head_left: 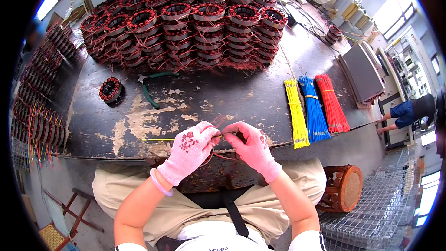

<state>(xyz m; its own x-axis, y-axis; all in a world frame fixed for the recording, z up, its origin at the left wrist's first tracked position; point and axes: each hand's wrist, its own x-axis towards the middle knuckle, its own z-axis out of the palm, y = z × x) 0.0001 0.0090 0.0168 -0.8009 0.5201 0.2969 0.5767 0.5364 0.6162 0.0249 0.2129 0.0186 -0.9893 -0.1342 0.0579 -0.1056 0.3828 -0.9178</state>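
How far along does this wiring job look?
Hard to judge. A big pile of wound stators sits at the back, one lone stator apart. The left hand and right hand work a yellow wire into another. Yellow, blue and red wire bundles remain.

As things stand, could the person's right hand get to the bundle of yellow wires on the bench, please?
Probably yes. The yellow wire bundle lies just right of the right hand on the bench, with nothing between them, though that hand is pinching a thin wire.
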